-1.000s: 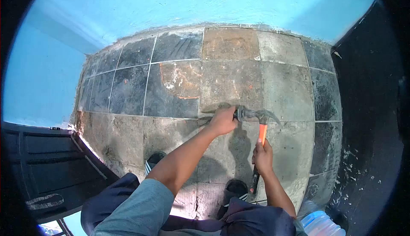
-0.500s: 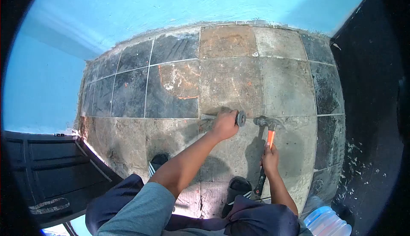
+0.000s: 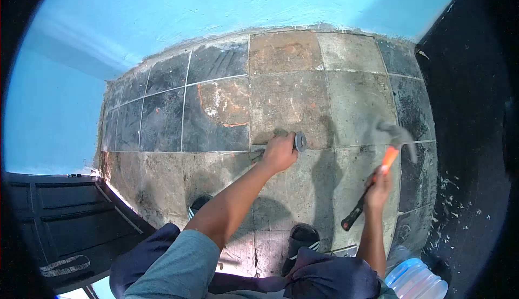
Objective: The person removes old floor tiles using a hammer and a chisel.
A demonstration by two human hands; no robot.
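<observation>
My left hand [image 3: 280,153] is closed around a chisel [image 3: 300,142] held low along the floor. Its round grey head faces right, and its blade end points left at the edge of a dark floor tile [image 3: 216,135]. In my right hand [image 3: 378,191] is a claw hammer [image 3: 391,159] with an orange and black handle, gripped mid-handle. The hammer's head is smeared by motion, raised to the right of the chisel and apart from it. Bare, rough concrete [image 3: 292,101] surrounds the chisel.
More dark tiles [image 3: 165,118] cover the left side, and a column of them [image 3: 413,101] runs down the right. A light blue wall [image 3: 227,1] closes the far side. My sandalled foot [image 3: 304,238] stands close below the hands. A clear plastic container [image 3: 413,280] sits at lower right.
My right hand has swung the hammer right and up, away from the chisel's head. My left hand with the chisel stays nearly in place.
</observation>
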